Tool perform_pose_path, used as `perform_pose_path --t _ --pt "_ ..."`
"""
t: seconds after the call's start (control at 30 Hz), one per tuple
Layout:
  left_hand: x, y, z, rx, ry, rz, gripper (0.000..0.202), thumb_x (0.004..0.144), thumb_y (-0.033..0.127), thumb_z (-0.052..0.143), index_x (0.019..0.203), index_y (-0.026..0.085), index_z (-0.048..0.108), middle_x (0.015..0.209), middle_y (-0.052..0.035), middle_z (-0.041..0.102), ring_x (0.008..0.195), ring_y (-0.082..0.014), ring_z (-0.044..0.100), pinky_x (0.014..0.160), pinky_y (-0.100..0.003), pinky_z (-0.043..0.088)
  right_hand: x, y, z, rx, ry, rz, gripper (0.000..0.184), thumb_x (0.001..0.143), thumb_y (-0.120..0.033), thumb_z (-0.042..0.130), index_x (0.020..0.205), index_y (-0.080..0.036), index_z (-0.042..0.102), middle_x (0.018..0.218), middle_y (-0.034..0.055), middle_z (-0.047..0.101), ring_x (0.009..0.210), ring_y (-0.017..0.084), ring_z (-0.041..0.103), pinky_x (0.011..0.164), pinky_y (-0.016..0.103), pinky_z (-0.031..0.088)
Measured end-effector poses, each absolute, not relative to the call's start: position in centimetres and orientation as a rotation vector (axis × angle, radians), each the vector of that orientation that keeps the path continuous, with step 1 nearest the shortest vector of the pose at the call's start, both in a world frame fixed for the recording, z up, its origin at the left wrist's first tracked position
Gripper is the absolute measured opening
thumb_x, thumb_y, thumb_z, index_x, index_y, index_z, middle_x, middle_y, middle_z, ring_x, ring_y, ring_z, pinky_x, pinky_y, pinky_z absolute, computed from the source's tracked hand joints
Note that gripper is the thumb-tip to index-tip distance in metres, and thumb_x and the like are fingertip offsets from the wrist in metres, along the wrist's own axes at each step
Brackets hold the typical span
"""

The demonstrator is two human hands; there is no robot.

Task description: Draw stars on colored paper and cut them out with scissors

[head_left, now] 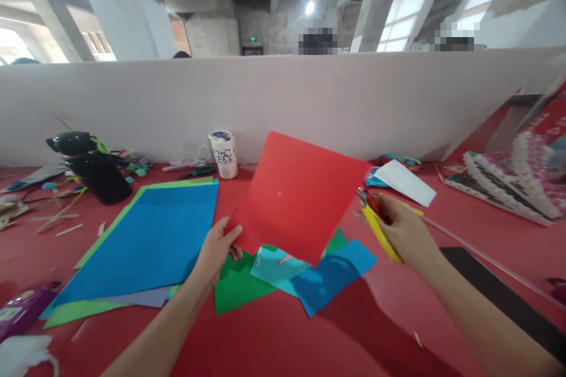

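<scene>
My left hand (pixel 223 240) pinches the lower left corner of a red paper sheet (pixel 305 194), which is raised and tilted above the table. In my right hand (pixel 398 224) is a plier-like tool (pixel 381 232) with a metal head and red and yellow handles, spread apart. Its head is close to the sheet's right edge; whether it touches is unclear, and its exact kind is hard to make out. Beneath the red sheet lie a green sheet (pixel 241 285), a light blue piece (pixel 274 271) and a blue piece (pixel 333 277), partly covered.
Stacked blue and green sheets (pixel 150 235) lie left on the red table (pixel 247 347). Behind them stand a black bottle (pixel 95 168) and a white cup (pixel 224 156). A white paper (pixel 407 181), a dark strip (pixel 499 294) and a decorated craft (pixel 508 182) are at right. A white partition (pixel 274 100) rises behind.
</scene>
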State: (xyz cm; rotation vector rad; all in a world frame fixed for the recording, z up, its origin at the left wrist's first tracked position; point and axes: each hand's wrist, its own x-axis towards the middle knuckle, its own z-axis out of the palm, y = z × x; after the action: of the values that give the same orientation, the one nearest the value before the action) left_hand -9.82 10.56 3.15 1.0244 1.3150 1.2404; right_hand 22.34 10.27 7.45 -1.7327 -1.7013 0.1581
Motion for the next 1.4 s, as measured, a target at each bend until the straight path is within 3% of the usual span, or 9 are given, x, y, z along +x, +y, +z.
perform_pose_path --t 0.13,0.33,0.47,0.77,1.07,1.23,1.4 --pt "-10.8 11.0 3.3 0.898 1.301 1.459 0.033 0.064 0.036 0.067 0.088 0.019 0.052 0.058 0.0077 0.057 0.038 -0.0057 0.048 0.037 -0.017 0.031 18.6 8.3 6.8 -1.626 -1.867 0.406 0.03 0.078 -0.051 0.051 0.077 -0.023 0.041 0.062 -0.0031 0.048 0.055 0.016 0.045 0.049 0.025 0.035" --pt "-11.3 10.9 4.0 0.848 1.252 1.645 0.031 0.068 0.034 0.066 0.09 0.02 0.051 0.069 0.0065 0.058 0.042 -0.0038 0.047 0.041 -0.017 0.034 16.7 6.6 6.6 -1.507 -2.187 0.969 0.031 0.082 -0.053 0.048 0.086 -0.022 0.047 0.072 -0.0012 0.05 0.063 0.015 0.045 0.055 0.024 0.035" --pt "-10.1 10.0 4.3 0.932 1.21 1.668 0.024 0.074 0.036 0.062 0.091 0.021 0.053 0.067 0.0071 0.057 0.045 -0.0057 0.049 0.045 -0.019 0.038 16.2 5.9 6.5 -1.497 -2.304 1.162 0.038 0.085 -0.054 0.045 0.069 -0.02 0.045 0.064 -0.0025 0.044 0.058 0.013 0.039 0.053 0.024 0.031" --pt "-7.8 8.2 4.2 0.923 1.185 1.466 0.038 0.077 0.036 0.06 0.107 0.017 0.048 0.057 0.006 0.058 0.045 -0.0108 0.055 0.045 -0.023 0.04 15.0 5.8 5.4 -1.372 -2.013 1.561 0.042 0.086 -0.06 0.039 0.069 -0.021 0.036 0.056 -0.007 0.037 0.042 0.008 0.04 0.041 0.02 0.031" --pt "-8.2 8.4 4.3 1.034 1.165 1.448 0.025 0.08 0.036 0.058 0.095 0.019 0.049 0.06 0.0058 0.059 0.044 -0.0081 0.054 0.044 -0.021 0.04 14.8 5.8 3.6 -1.43 -2.023 1.361 0.044 0.083 -0.059 0.04 0.061 -0.022 0.031 0.05 -0.0074 0.029 0.042 0.008 0.028 0.04 0.023 0.021" --pt "-8.2 8.4 4.7 1.094 1.166 1.321 0.024 0.077 0.036 0.06 0.09 0.018 0.051 0.057 0.007 0.056 0.041 -0.0078 0.051 0.043 -0.021 0.039 14.5 5.2 4.2 -1.415 -2.085 1.266 0.038 0.085 -0.054 0.042 0.067 -0.021 0.038 0.06 -0.0047 0.036 0.051 0.01 0.035 0.046 0.023 0.027" --pt "-8.2 8.2 4.8 1.097 1.155 1.269 0.028 0.077 0.038 0.059 0.095 0.018 0.051 0.054 0.0074 0.055 0.04 -0.009 0.052 0.042 -0.021 0.039 13.7 4.5 4.0 -1.476 -1.961 1.341 0.045 0.082 -0.062 0.042 0.063 -0.022 0.035 0.048 -0.0064 0.032 0.043 0.01 0.037 0.039 0.021 0.027"
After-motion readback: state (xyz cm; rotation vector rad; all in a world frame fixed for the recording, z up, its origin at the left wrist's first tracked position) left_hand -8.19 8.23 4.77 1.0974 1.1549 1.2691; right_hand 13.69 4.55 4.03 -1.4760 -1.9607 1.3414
